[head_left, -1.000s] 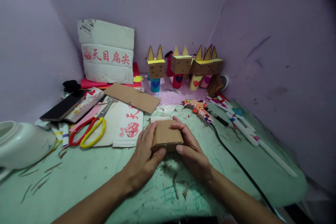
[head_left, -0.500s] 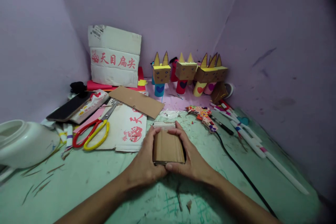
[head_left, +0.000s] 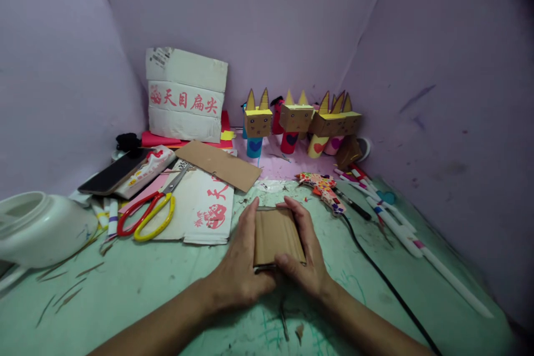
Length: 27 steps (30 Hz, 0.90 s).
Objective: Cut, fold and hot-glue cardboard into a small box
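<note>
A small brown cardboard block (head_left: 277, 236) sits between my two hands, low over the green tabletop. My left hand (head_left: 244, 258) presses on its left side, fingers along the edge. Against its right side is my right hand (head_left: 306, 250), with the thumb on the near edge of the top face. The underside of the block is hidden. Left of my hands, scissors (head_left: 146, 214) with one red and one yellow handle lie on a flat white cardboard piece (head_left: 187, 225).
A patterned glue gun (head_left: 323, 186) with a black cord (head_left: 384, 278) lies to the right, near long white tubes (head_left: 400, 228). Several cardboard-headed figures (head_left: 258, 122) stand at the back. A white pot (head_left: 45, 228) and phone (head_left: 114, 169) are at left.
The block and both hands have shifted slightly to the right. My fingers have moved off its far top edge onto its sides. The whole view has tipped slightly.
</note>
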Each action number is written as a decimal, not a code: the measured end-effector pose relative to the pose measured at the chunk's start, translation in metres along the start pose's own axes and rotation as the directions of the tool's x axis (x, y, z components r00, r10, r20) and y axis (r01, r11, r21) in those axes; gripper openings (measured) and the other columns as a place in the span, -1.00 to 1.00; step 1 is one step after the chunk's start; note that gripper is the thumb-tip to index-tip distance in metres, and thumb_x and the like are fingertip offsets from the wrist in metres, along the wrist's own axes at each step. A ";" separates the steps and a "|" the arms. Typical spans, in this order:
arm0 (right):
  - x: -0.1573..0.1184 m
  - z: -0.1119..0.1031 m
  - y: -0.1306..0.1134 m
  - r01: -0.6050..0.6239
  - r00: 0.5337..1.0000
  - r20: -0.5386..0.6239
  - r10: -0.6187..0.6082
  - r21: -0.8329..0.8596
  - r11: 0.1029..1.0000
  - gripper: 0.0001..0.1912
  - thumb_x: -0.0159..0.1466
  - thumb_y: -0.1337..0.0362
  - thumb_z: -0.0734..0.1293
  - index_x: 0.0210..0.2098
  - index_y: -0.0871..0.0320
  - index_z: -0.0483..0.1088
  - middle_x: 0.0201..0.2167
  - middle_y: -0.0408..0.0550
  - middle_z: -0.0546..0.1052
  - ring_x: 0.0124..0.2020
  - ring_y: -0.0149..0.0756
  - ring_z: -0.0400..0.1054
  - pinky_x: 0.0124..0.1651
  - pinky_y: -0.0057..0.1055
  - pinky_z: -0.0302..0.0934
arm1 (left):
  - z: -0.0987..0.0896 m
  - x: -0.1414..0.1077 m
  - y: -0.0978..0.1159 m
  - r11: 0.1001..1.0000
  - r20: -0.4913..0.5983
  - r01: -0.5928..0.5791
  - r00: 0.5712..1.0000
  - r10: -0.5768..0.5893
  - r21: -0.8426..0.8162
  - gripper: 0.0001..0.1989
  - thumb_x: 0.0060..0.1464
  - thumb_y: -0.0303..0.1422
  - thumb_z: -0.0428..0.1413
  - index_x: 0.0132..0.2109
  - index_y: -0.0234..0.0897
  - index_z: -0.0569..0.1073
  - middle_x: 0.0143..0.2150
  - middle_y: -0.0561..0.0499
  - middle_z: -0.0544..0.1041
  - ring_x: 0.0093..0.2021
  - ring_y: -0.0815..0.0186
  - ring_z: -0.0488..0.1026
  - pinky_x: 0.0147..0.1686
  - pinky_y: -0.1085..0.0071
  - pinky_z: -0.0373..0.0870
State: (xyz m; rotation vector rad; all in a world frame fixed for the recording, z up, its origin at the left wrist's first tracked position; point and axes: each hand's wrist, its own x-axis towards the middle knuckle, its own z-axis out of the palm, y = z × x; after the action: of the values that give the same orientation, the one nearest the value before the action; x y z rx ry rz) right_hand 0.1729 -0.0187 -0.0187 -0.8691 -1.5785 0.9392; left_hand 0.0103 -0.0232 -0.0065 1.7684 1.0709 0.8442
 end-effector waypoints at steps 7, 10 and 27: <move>0.011 0.001 -0.010 0.051 0.994 -0.096 -0.057 -0.064 0.997 -0.41 0.18 -0.05 0.27 0.13 0.01 0.14 0.08 0.01 0.26 0.11 0.01 0.15 0.16 -0.08 0.08 | -0.002 0.013 0.015 0.994 -0.090 -0.088 0.992 0.094 0.068 0.02 -0.19 -0.17 0.26 0.33 -0.30 -0.07 0.29 -0.29 0.04 0.28 -0.13 0.04 0.25 -0.05 -0.03; 0.020 0.000 -0.006 -0.052 0.995 -0.087 0.054 0.021 0.998 -0.33 0.12 -0.15 0.29 0.12 0.03 0.15 0.07 0.04 0.27 0.09 0.06 0.18 0.13 -0.04 0.11 | -0.005 0.022 0.019 0.999 -0.156 -0.022 0.988 0.014 -0.048 -0.02 -0.24 -0.16 0.27 0.29 -0.36 0.05 0.25 -0.28 0.15 0.22 -0.12 0.15 0.21 0.00 0.07; 0.024 -0.001 -0.004 -0.353 0.920 0.003 0.393 0.448 0.821 -0.01 -0.23 0.08 0.58 0.15 0.07 0.19 -0.04 0.02 0.45 -0.03 0.03 0.38 0.05 -0.10 0.21 | -0.008 0.026 0.021 0.682 -0.071 0.020 0.992 -0.106 -0.731 0.07 -0.17 0.01 0.24 0.35 -0.34 -0.08 0.34 -0.21 0.11 0.32 -0.06 0.04 0.25 0.15 0.07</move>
State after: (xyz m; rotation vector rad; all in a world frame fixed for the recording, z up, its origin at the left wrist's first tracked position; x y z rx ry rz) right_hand 0.1693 0.0012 -0.0048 -0.8905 -1.0617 1.4532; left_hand 0.0199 -0.0019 0.0188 1.0002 0.6929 1.1374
